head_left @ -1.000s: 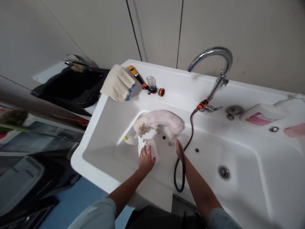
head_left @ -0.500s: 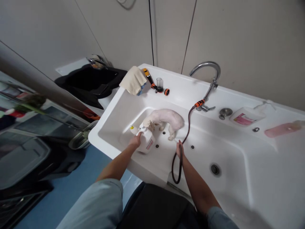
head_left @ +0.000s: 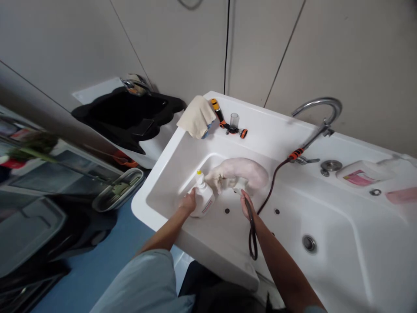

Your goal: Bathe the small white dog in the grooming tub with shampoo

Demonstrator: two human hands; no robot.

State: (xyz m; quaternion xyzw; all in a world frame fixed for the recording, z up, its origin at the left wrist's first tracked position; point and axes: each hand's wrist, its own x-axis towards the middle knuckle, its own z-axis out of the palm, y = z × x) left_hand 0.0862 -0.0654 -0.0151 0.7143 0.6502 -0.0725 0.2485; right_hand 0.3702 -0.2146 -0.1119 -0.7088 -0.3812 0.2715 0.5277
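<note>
Head view: left hand [head_left: 188, 203] clasps a white bottle [head_left: 202, 199] beside a small wet dog [head_left: 239, 172]. Right hand [head_left: 246, 204] grasps the hose [head_left: 252, 226] in the tub [head_left: 163, 191], mid-wash.

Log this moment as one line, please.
left hand: holds white bottle upright | right hand: grips hose | small white dog: in tub

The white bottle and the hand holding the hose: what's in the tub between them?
In the head view, only bare tub floor with one small dark hole lies between the white bottle and the right hand; the dog stands behind.
</note>
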